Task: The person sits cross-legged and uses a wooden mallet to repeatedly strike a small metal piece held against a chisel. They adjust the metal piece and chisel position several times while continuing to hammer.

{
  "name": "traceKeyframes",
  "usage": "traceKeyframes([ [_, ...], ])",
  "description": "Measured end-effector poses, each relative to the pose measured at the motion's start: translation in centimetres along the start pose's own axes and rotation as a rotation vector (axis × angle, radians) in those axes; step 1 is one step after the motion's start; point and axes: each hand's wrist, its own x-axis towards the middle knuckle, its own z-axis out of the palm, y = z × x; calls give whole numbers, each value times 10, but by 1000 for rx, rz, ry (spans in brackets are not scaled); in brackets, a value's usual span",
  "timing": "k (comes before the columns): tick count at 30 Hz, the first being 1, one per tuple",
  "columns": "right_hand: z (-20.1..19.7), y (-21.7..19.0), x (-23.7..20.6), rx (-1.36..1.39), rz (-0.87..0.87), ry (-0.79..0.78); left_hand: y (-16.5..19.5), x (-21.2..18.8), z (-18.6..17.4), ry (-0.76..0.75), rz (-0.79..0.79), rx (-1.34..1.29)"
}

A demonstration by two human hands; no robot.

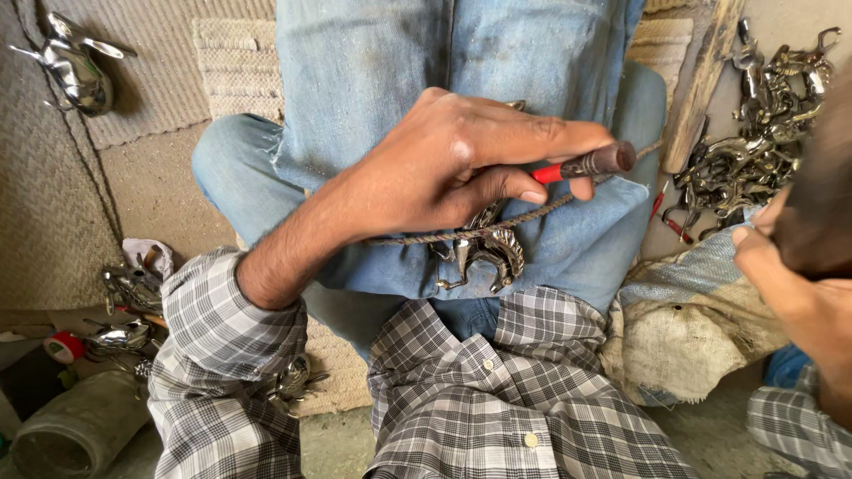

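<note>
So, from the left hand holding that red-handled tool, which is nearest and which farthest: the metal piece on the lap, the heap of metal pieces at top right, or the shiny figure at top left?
1. Metal piece: on the lap, just below the left hand.
2. Heap of metal pieces: on the floor, top right.
3. Shiny figure: top left corner, farthest.

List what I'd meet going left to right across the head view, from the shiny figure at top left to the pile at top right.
Shiny metal figure → left hand → red-handled tool → wooden stick → pile of metal pieces.
</note>
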Motion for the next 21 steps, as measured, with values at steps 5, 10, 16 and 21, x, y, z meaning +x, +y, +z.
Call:
traceKeyframes([
  [5,-4,30,26,-141,59,-133,10,-11,13,180,-95,65],
  [10,1,74,43,-247,24,-91,17,-20,24,297,-258,-12],
  [16,11,153,67,-244,-61,-79,23,-24,26,343,-215,92],
  [21,14,197,72,-233,-103,-90,29,-24,25,366,-288,97],
])
